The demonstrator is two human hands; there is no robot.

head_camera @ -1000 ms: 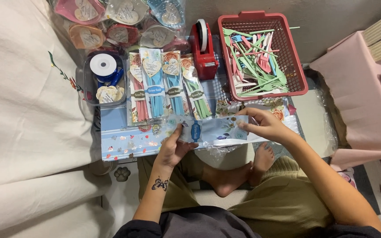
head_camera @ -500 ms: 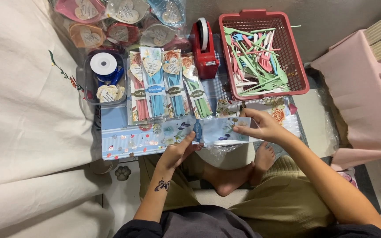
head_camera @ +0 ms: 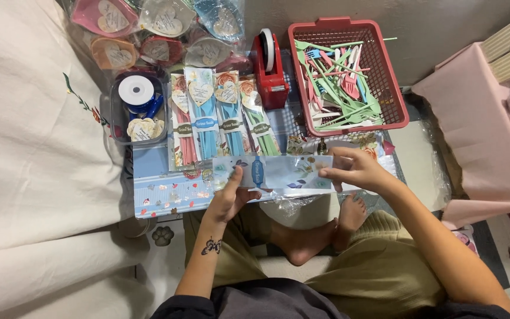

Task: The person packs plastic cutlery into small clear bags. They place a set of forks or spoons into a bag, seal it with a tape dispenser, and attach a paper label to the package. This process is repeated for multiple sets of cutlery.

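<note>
1. Two hands hold one long clear packet [head_camera: 273, 173] flat above the patterned surface [head_camera: 166, 195].
2. My left hand [head_camera: 228, 198] presses its thumb on the packet's left part, fingers curled underneath.
3. My right hand [head_camera: 355, 171] pinches the right end, fingers [head_camera: 332, 173] closed on it.
4. Four finished packets [head_camera: 222, 112] lie just beyond.

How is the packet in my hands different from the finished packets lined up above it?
The packet in the hands lies sideways, held by the left hand and right hand; the finished packets lie lengthwise, side by side and untouched. The held packet looks flat and pale, while each finished packet shows coloured utensils inside and a heart-shaped tag at its top. Both kinds are long clear sleeves with a small oval label at the middle.
</note>
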